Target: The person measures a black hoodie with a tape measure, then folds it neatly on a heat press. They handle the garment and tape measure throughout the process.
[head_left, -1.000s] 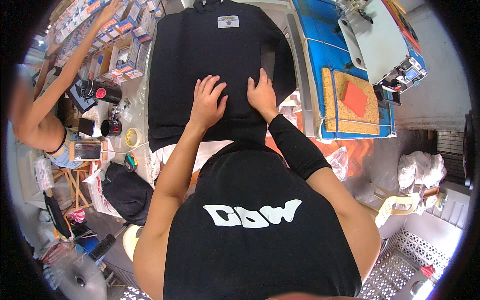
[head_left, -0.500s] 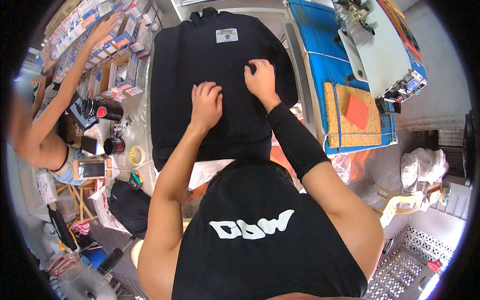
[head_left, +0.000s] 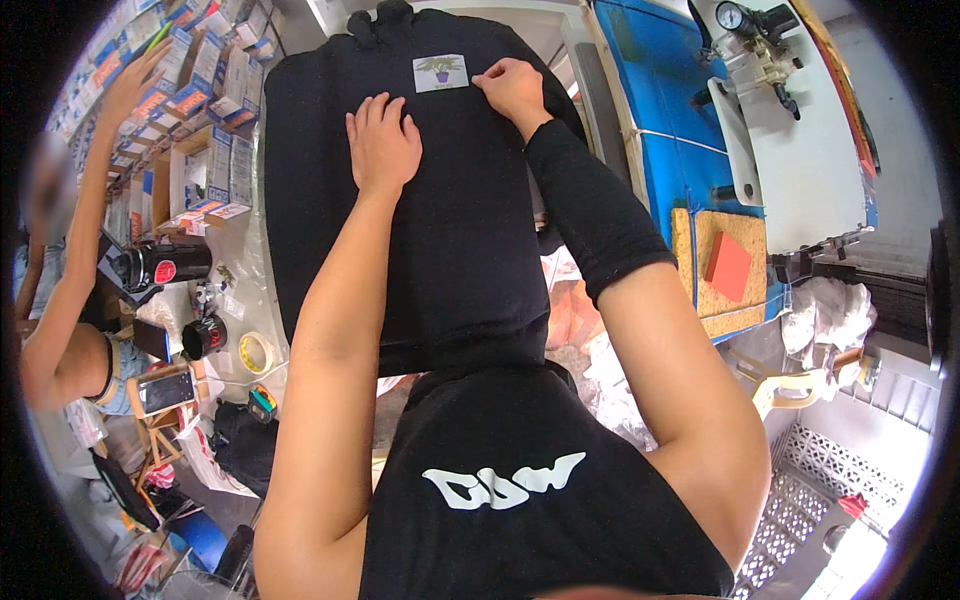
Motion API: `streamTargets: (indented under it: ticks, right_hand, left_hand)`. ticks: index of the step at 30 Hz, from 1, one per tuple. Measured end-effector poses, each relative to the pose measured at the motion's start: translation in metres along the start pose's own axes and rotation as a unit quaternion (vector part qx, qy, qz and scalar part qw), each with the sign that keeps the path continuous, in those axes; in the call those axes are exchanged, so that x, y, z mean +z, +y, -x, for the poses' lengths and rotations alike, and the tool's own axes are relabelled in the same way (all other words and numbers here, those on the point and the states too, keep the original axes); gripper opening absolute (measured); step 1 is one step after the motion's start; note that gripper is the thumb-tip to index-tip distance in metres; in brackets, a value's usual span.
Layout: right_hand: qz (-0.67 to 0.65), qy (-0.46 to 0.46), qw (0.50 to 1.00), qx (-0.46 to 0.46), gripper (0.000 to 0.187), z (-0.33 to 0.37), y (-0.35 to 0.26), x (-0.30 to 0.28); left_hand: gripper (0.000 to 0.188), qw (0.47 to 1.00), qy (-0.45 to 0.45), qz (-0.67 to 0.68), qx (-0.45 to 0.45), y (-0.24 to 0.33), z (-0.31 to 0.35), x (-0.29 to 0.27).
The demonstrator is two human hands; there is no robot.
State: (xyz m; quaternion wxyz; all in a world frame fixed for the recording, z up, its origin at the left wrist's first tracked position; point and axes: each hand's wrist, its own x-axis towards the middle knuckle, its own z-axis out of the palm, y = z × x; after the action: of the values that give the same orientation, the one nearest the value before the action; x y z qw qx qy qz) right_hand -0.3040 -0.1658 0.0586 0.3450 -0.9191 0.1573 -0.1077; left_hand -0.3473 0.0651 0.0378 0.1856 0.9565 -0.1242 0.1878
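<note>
A black sweatshirt (head_left: 450,230) lies spread flat in front of me, bunched at its far end. A small pale square picture (head_left: 441,72) of a potted plant sits on its upper part. My left hand (head_left: 386,148) rests palm down on the cloth just below and left of the picture, fingers stretched out. Beside the picture's right edge, my right hand (head_left: 512,92) has thumb and forefinger pinched together; whatever they grip, if anything, is too small to make out. A black sleeve covers my right forearm.
On the right stand a blue board (head_left: 665,150), a cork-like panel (head_left: 745,285) with an orange block (head_left: 728,267), and a white machine with a gauge (head_left: 731,15). To the left are stacked cartons (head_left: 195,180), a tape roll (head_left: 256,352), a black mug (head_left: 205,338) and another person's arm (head_left: 85,220).
Both my hands have moved farther up the sweatshirt, the right one to the picture's edge with its fingers now pinched. My view has shifted slightly. The other person's arm has moved left.
</note>
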Motion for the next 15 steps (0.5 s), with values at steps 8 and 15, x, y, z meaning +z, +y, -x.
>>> streamTargets:
  ticks: [8,15]
  right_hand:
    - [0.007,-0.023,1.000,-0.001,0.027,0.0030,-0.0032,-0.0047]
    - [0.023,-0.016,0.999,-0.021,0.025,0.0043,-0.0038,-0.0037]
  left_hand:
    - [0.040,1.000,-0.005,-0.009,-0.002,0.0052,-0.0012,-0.0041]
    - [0.041,1.000,-0.010,-0.006,-0.001,0.0050,-0.0019,-0.0059]
